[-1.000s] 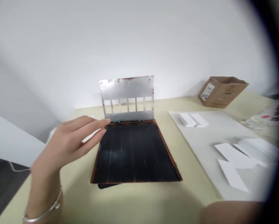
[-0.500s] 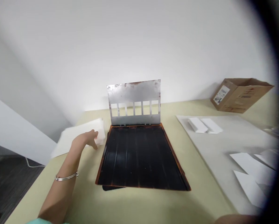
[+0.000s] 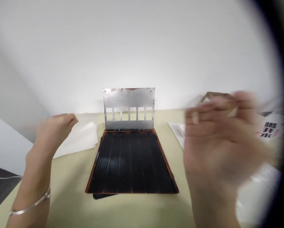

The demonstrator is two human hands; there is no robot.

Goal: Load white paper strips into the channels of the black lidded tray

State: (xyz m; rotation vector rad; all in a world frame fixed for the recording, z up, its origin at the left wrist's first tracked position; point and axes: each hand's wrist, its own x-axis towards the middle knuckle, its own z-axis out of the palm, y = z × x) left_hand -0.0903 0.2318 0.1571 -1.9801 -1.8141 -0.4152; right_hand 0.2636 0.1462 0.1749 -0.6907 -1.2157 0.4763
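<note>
Both hands are up in my view, one at each side, with a wide gap between them. On the left hand (image 3: 55,129) I see the fingers bent inward; its underside is turned away from me, so I cannot tell whether it has hold of anything. The right hand (image 3: 217,139) is smeared by blur, its fingers loosely curled, and I cannot tell whether it grips something.

Behind both hands stands the white wall (image 3: 132,41), and below them spreads the yellow-green surface (image 3: 137,212). Between the hands lies the black panel (image 3: 132,161) in its orange-brown frame, well apart from either one. At its far edge, beyond the hands, a metal plate (image 3: 129,97) with six cut-outs stands upright. White sheets (image 3: 82,134) lie just beside the left hand, between it and the panel; whether they touch the fingers I cannot tell. A pale board (image 3: 175,131) shows past the inner side of the right hand, mostly hidden by it. Behind that hand's fingers I catch the rim of a brown box (image 3: 215,94), and to its right some dark printed characters (image 3: 269,129). A slim silver bangle (image 3: 32,207) circles the left wrist.
</note>
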